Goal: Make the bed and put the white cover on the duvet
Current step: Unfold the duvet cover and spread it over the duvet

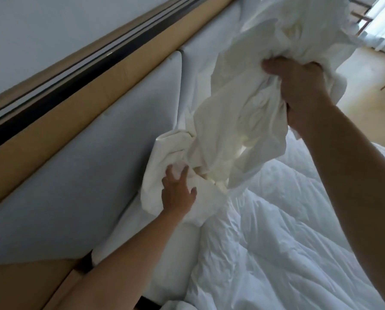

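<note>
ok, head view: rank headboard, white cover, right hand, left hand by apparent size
1. padded headboard, fills most of the left side
2. white cover, bunched and held up
3. right hand and left hand: the right looks bigger, but it is nearer the camera, so not ranked

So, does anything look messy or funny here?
Yes. The white cover is a scrunched-up bundle in the air, gripped by the right hand, with the left hand touching its lower end. The duvet below lies wrinkled and bare.
</note>
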The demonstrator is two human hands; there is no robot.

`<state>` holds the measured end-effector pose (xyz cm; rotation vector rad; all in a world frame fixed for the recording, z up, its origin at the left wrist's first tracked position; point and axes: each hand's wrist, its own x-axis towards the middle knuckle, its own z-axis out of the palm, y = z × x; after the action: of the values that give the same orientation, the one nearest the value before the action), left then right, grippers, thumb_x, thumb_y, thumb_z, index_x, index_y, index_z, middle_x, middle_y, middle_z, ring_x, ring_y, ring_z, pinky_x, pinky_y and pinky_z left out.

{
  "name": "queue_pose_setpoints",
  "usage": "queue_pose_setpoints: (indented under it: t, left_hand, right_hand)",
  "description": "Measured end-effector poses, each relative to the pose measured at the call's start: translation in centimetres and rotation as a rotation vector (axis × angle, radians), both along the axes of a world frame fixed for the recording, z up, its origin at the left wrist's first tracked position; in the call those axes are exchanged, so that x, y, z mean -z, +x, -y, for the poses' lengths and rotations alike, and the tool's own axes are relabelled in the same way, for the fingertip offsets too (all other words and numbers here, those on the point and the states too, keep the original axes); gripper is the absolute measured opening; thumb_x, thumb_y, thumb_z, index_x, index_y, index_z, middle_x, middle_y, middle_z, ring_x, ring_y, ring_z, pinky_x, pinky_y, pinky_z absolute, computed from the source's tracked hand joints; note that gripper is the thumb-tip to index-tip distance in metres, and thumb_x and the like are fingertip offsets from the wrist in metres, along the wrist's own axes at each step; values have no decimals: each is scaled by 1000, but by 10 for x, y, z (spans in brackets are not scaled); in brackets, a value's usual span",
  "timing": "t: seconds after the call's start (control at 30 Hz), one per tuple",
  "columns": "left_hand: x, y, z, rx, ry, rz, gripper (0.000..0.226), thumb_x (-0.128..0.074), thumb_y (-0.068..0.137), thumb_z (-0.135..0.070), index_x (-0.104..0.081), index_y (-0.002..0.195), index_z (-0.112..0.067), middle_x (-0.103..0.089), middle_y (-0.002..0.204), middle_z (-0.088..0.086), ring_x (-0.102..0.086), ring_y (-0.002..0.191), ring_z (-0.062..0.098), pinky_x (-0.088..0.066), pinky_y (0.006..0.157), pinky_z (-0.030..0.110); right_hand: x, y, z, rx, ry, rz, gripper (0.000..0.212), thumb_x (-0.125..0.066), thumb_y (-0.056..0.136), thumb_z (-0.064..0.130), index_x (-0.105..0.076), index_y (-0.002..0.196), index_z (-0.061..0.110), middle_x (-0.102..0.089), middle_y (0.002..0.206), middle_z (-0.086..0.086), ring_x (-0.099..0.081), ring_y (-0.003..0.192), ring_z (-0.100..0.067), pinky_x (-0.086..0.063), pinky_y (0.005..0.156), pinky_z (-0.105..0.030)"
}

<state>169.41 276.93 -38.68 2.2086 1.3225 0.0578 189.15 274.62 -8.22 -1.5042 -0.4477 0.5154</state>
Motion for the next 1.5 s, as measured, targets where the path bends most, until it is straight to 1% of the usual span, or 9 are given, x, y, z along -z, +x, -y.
queue_pose_setpoints:
  t: [0.2, 0.37, 0.53, 0.73, 0.9, 1.2, 1.27, 1.37, 1.5]
  left_hand:
    - [17, 24, -48, -109, -3, 243, 33, -47, 103, -28, -52, 134, -20, -63, 117, 8, -66, 102, 31, -54, 80, 41]
    - [13, 40, -49, -62, 70, 110, 78, -69, 87, -51, -33, 152, -29, -33, 147, 9, -40, 124, 29, -46, 95, 45]
    - [35, 38, -70, 27, -47, 117, 33, -57, 96, -26, -57, 128, -23, -63, 115, 3, -62, 106, 27, -52, 84, 38]
    - [45, 1, -51, 137, -229, 151, 46, -56, 103, -29, -50, 147, -17, -58, 140, 6, -54, 129, 27, -42, 105, 33]
    - [59, -54, -54, -79, -307, 128, 34, -69, 95, -20, -66, 124, -3, -71, 117, 14, -64, 112, 32, -40, 80, 25]
    - [94, -130, -50, -608, -424, -315, 44, -67, 94, -25, -64, 128, 4, -71, 119, 20, -71, 106, 33, -58, 83, 35]
    - [84, -116, -52, -656, -407, -281, 42, -63, 97, -26, -66, 122, 7, -74, 103, 21, -74, 90, 32, -61, 78, 38]
    - [40, -62, -62, -468, -246, -77, 41, -58, 97, -23, -59, 131, 0, -60, 127, 22, -60, 116, 38, -48, 102, 40]
    - [-87, 18, -93, -409, -98, 597, 42, -54, 80, -19, -66, 119, -8, -60, 121, 16, -57, 106, 27, -42, 91, 25]
  right_hand:
    - [0, 19, 14, -17, -13, 46, 18, -76, 76, -2, -74, 87, 12, -77, 85, -3, -76, 84, -28, -62, 74, -44]
    - [15, 21, 19, -64, -76, -4, 20, -75, 79, -3, -72, 89, 14, -77, 79, 2, -76, 76, -21, -61, 64, -35]
    - [33, 21, 11, -50, -121, -29, 23, -78, 76, -1, -73, 93, 14, -78, 87, -1, -76, 83, -24, -63, 78, -45]
    - [54, 12, -17, 1, -169, -32, 26, -81, 72, 14, -72, 96, 17, -76, 95, -2, -74, 90, -25, -60, 88, -47]
    - [45, 19, -34, 129, -87, -53, 20, -79, 75, 14, -67, 91, 19, -71, 89, 3, -71, 85, -22, -60, 87, -46]
    - [6, 49, -43, 183, 109, -5, 30, -79, 61, 13, -73, 90, 9, -71, 77, 0, -68, 69, -22, -62, 68, -40]
    - [5, 49, -40, 137, 95, 1, 33, -81, 63, 11, -74, 95, 7, -72, 78, 0, -70, 70, -21, -60, 65, -34]
    - [8, 41, -34, -23, -40, 40, 17, -81, 74, 5, -73, 87, 13, -73, 69, 8, -73, 68, -15, -60, 63, -31]
    - [21, 26, -17, -262, -160, 46, 23, -79, 77, 0, -70, 88, 18, -75, 71, 11, -74, 68, -10, -59, 61, -28]
